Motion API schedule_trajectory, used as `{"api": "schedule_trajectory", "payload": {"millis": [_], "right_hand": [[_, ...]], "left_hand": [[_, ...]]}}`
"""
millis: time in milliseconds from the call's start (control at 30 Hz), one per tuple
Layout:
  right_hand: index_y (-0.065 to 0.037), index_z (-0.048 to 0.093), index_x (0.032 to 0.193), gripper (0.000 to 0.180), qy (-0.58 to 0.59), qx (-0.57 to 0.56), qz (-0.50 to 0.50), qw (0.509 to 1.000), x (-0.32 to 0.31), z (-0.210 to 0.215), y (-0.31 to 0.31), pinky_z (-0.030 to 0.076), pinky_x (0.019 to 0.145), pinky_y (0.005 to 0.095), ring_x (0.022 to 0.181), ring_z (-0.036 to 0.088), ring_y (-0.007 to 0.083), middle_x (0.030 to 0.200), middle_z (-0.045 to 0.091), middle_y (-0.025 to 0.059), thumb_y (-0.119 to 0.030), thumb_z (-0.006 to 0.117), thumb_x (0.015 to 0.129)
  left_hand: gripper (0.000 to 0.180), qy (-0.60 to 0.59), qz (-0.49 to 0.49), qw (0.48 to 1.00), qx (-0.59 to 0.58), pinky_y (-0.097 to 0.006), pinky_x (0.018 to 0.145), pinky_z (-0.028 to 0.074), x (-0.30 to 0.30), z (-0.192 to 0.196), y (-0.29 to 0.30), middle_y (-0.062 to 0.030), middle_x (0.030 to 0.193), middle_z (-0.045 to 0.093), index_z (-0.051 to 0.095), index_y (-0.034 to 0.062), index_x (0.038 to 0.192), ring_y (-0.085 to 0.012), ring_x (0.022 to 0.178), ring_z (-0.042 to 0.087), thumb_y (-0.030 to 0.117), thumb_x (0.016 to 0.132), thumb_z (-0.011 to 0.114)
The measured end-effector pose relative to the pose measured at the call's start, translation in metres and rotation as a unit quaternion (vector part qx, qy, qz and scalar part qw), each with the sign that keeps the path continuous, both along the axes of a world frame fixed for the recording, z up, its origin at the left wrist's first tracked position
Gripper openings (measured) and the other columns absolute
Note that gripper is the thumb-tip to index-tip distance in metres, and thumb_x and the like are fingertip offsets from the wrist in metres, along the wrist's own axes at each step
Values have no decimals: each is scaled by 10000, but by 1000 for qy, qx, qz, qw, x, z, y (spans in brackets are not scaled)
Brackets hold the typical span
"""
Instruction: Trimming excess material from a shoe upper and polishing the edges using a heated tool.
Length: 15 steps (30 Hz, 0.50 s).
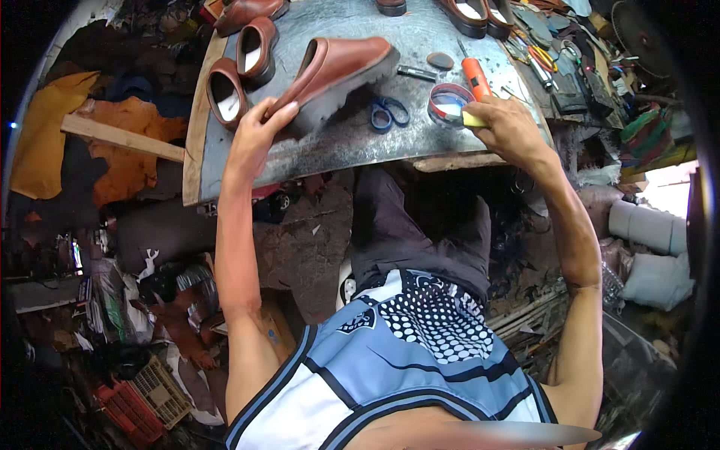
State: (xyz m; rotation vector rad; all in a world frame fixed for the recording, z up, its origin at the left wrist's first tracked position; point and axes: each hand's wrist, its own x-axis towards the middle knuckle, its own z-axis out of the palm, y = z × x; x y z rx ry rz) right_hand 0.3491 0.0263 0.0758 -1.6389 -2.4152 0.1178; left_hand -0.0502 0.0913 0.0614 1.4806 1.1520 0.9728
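A brown leather shoe (345, 60) with a thick dark sole is held tilted above the metal-topped table (322, 154). My left hand (259, 135) is closed on its heel end, thumb along the side. At the table's right, the fingers of my right hand (514, 131) pinch a small yellow piece (472, 119), perhaps a sponge, at the edge of a round open tin (433, 105) with a reddish rim. What the tin contains is hard to make out. Just beyond my right fingers lies an orange-handled tool (474, 75) with a thin shaft.
Blue-handled scissors (381, 116) lie between the shoe and the tin. Brown shoes (257, 51) stand at the table's left, and dark-soled shoes (469, 16) at the far right. A small dark cylinder (417, 73) lies mid-table. Several tools crowd the right side bench (577, 94).
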Motion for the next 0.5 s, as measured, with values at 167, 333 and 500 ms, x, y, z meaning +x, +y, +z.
{"api": "schedule_trajectory", "payload": {"millis": [167,333,500], "right_hand": [[-163,690,1129,281,-11,-5,0,1000,2,-31,19,514,821,485,933,668,355,991,698,120,-213,659,854],[-181,674,1230,352,4,-10,-4,1000,-3,-37,18,528,839,461,979,659,352,1028,674,139,-257,673,887],[-53,597,1291,331,253,81,-52,963,-4,-20,6,522,745,299,845,648,164,942,643,96,-208,599,998]], "left_hand": [[229,-119,81,984,-106,-224,820,465,-33,4,-55,3,952,633,661,24,1031,-62,913,584,220,920,701],[492,-77,66,990,-95,-379,795,571,-64,-2,-34,-66,1177,584,494,75,1322,-149,1010,616,353,948,651],[968,-78,181,980,-35,-452,829,570,-33,-20,-27,-150,1375,477,261,66,1542,-283,1225,532,381,816,820]]}}
